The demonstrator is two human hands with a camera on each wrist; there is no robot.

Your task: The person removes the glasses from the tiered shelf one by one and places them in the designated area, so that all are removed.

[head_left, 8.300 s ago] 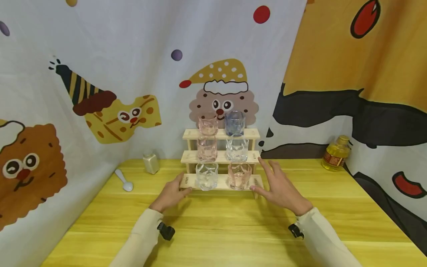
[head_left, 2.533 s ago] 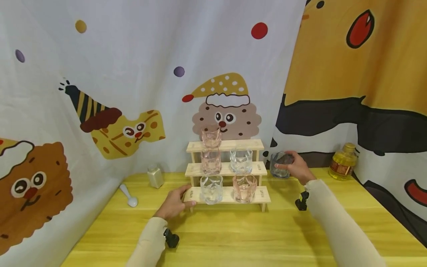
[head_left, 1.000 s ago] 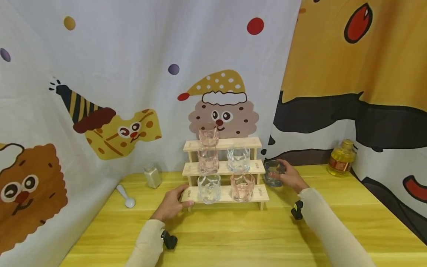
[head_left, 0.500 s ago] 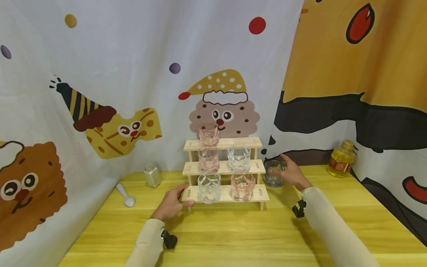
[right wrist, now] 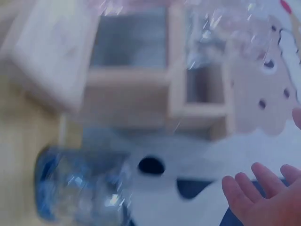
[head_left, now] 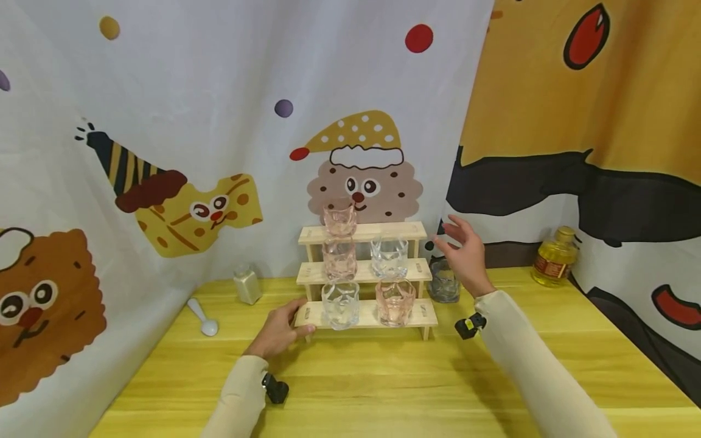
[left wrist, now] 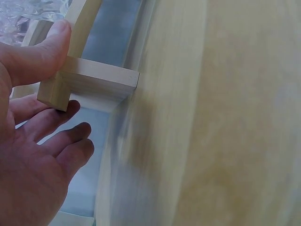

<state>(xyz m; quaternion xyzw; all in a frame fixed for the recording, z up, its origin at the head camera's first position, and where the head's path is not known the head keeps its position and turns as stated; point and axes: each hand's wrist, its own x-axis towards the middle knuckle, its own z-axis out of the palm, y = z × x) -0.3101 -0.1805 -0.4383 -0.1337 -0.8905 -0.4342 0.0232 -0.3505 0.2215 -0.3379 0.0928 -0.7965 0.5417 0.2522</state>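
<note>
A three-step wooden rack (head_left: 367,311) stands on the table. My left hand (head_left: 278,331) grips the left end of its lowest step; in the left wrist view the thumb lies over the wood (left wrist: 101,77) and fingertips reach beneath. Beside the rack's right end, a blue-grey glass (head_left: 445,287) sits on the table. Slightly above that glass and apart from it, my right hand (head_left: 467,252) holds nothing, fingers spread from the thumb. The lowest step bears a clear glass (head_left: 341,310) and a pink glass (head_left: 395,305). A pink glass (head_left: 339,260) and a clear glass (head_left: 389,258) occupy the middle step.
One pink glass (head_left: 339,220) is at the left of the top step. A white spoon (head_left: 204,319) and a small jar (head_left: 247,286) lie to the left. An oil bottle (head_left: 554,258) stands far right. A patterned curtain (head_left: 235,73) hangs close behind the rack.
The blue-grey glass has gone from the top step to the table right of the rack. My right hand has let go of it and risen. The left hand keeps its grip.
</note>
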